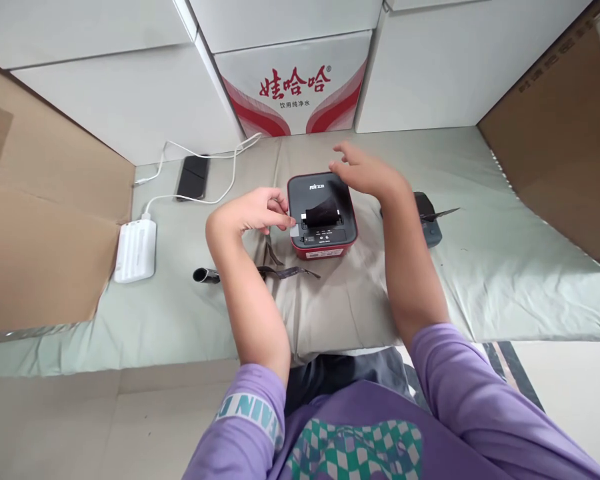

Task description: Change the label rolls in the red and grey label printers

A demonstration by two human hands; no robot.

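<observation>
A small black and red label printer [322, 217] sits on a grey-green cloth [505, 267] in front of me. A dark strip of tape or ribbon [322, 213] sticks out of its top slot. My left hand [253, 212] is at the printer's left edge, its fingers pinched on a small pale tab [294, 229]. My right hand [365, 172] hovers over the printer's far right corner with fingers spread, holding nothing.
A dark roll with loose ribbon [260, 272] lies left of the printer. Another dark device [427, 223] rests at the right behind my forearm. A white power bank [136, 250], a cable and a phone [193, 177] lie at the left. Cardboard boxes ring the area.
</observation>
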